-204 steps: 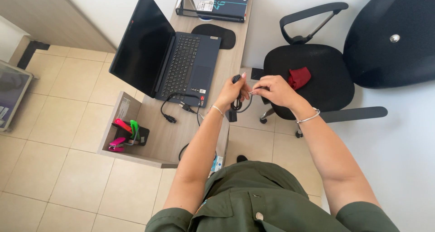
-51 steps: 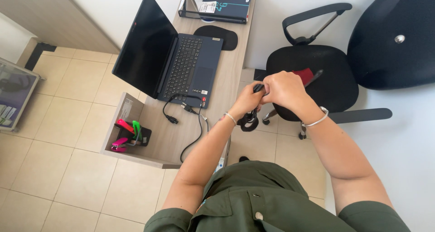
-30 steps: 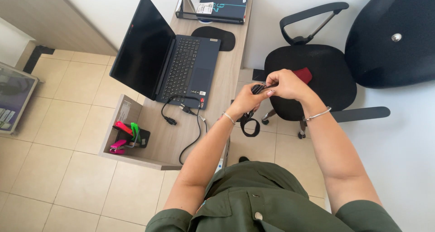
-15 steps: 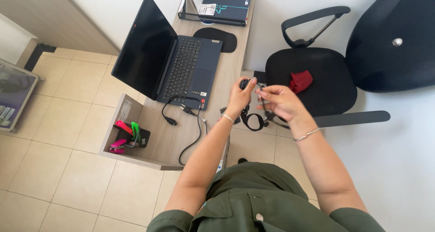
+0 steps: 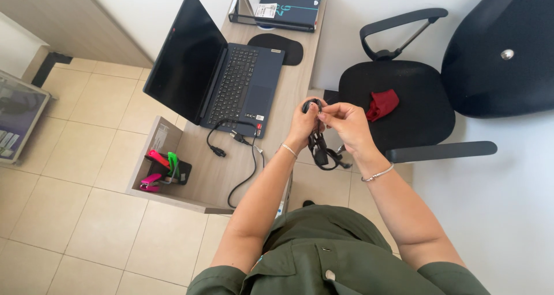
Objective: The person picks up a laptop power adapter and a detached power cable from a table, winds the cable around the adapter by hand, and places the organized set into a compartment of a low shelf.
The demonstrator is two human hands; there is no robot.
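Hands [image 5: 329, 122] meeting just off desk's [image 5: 288, 107] right edge, both grips closing tight on coiled black cable [image 5: 319, 148], bunching loops together, keeping slack hanging below.

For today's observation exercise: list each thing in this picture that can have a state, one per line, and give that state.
Laptop: lid open, screen dark.
Black cable: coiled, held above the desk edge.
Left hand: closed on the cable.
Right hand: pinching the cable.
Loose cable: lying on the desk, one end unplugged.
Office chair: unoccupied, red cloth on seat.
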